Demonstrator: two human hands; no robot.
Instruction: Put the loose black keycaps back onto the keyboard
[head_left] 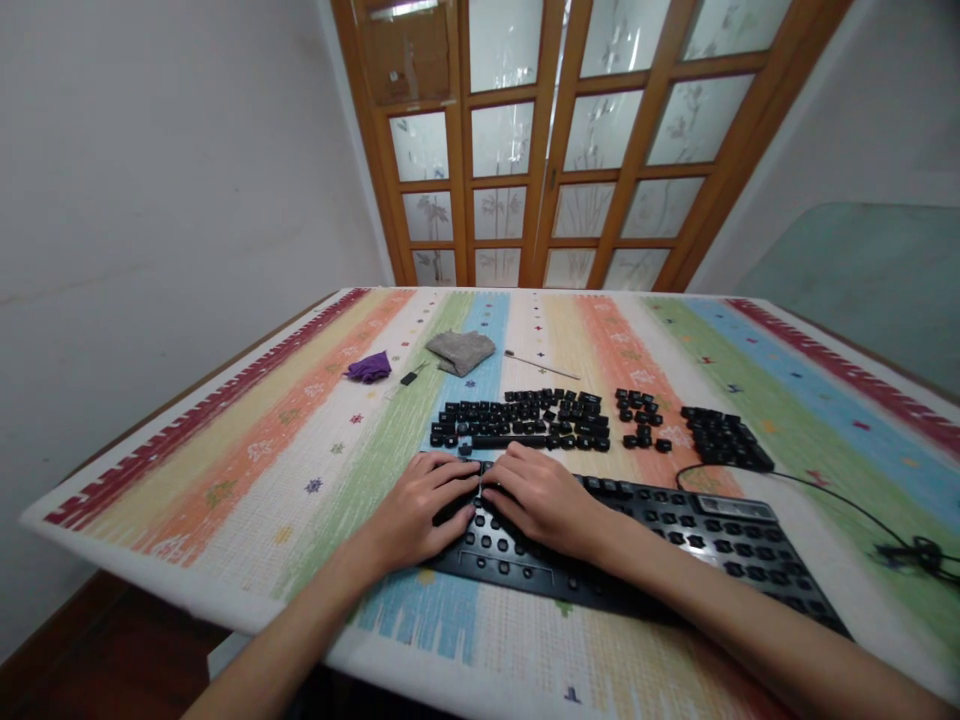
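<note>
Behind, wooden doors (459,170) with frosted panes, then a striped tablecloth (300,480), stretching wide leftward to its side edge but only narrowly along the near one. Close to that near edge, right of centre, a black keyboard (675,510), long axis running left to right and slanting nearer at its right end. On its left end, left hand (420,505) and right hand (544,500) side by side, fingers bent, impossible to tell whether pinching anything, with loose keys (517,410) just beyond.

Pale walls (165,150) flanking wooden glass-paned doors (551,150)
</note>
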